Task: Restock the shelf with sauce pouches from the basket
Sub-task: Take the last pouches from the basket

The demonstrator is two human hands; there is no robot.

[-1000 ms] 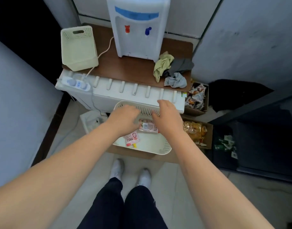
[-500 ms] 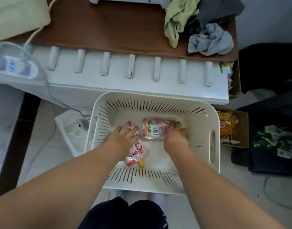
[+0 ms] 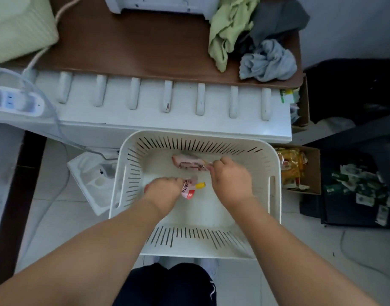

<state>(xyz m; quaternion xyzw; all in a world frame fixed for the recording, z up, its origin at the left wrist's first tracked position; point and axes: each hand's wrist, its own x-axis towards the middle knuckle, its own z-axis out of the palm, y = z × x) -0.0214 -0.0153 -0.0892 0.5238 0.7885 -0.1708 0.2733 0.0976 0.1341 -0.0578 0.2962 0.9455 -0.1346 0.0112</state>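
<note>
Head view: two hands, left (image 3: 165,191) and right (image 3: 230,178), each gripping one of two pouches: near pouch (image 3: 188,190), far pouch (image 3: 188,163); one basket (image 3: 271,164).

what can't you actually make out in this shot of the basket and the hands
- Print on the far pouch: head view, motion blur.
- Most of the near pouch: covered by the left hand.
- Right hand fingertips: hidden behind its own knuckles.
- Dispenser on the table: cut off by the top edge.

Open-topped basket (image 3: 271,186), slatted walls around
</note>
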